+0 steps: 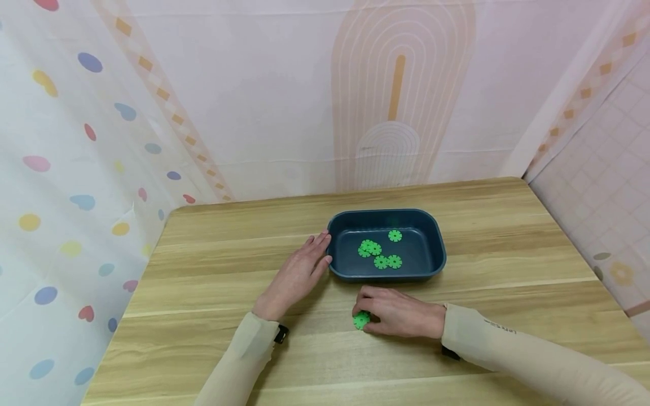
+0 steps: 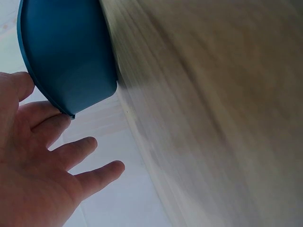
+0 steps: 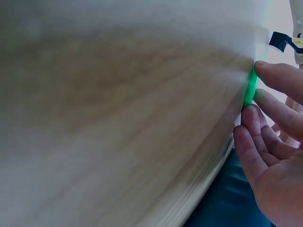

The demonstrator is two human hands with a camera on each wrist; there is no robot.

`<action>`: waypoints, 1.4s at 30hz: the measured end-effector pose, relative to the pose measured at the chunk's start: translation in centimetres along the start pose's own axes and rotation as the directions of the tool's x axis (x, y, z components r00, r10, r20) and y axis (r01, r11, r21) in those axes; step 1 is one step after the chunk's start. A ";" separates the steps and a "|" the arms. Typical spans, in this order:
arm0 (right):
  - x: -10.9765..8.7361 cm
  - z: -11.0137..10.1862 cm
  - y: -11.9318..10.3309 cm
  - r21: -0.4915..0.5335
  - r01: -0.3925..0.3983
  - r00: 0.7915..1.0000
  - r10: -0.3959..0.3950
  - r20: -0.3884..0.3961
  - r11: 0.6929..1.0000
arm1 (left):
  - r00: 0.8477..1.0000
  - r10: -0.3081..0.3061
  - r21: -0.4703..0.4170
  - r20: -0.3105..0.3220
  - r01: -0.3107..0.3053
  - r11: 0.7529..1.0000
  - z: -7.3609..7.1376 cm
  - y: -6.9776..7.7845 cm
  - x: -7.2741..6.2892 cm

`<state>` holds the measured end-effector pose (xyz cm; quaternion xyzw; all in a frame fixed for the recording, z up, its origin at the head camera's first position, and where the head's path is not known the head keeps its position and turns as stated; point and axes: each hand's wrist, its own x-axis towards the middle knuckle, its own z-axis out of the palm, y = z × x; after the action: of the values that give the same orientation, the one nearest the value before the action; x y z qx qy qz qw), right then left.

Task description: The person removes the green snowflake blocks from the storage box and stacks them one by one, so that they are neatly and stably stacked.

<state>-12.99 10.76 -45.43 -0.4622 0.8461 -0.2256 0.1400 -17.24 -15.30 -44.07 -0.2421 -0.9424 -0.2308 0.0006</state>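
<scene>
The right hand (image 1: pixel 393 313) pinches a disc (image 1: pixel 361 321) just to the near side of the tray (image 1: pixel 386 278); the left hand (image 1: pixel 299 268), fingers spread, touches its left rim.

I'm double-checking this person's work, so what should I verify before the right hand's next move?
1. Right hand has thumb and fingers on the green disc: ok.
2. Disc is lifted clear of the table: cannot tell.
3. Only one disc is in the fingers, not a stack: cannot tell.
4. Left hand touches the left end of the tray: ok.
5. Tray sits upright, open side up: ok.
6. Tray floor has bare space beside its discs: ok.
</scene>
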 end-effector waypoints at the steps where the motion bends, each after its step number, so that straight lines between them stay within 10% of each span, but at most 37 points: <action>1: 0.0 0.0 0.0 -0.003 0.000 1.000 0.000 0.000 1.000 | 1.000 0.002 0.001 0.000 -0.002 1.000 0.0 0.0 0.0; 23: -0.4 -0.4 -0.1 0.055 -0.013 1.000 0.014 -0.010 0.998 | 1.000 -0.003 0.017 -0.004 0.003 1.000 0.2 -0.2 0.1; 42: -2.7 -3.9 -0.9 0.126 0.043 0.955 -0.004 -0.297 0.991 | 1.000 -0.008 0.017 -0.018 0.008 1.000 0.2 0.0 0.1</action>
<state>-12.67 13.65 -41.54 -0.4230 0.8353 -0.3489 0.0389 -17.25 -15.15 -44.27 -0.2363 -0.9452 -0.2250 0.0102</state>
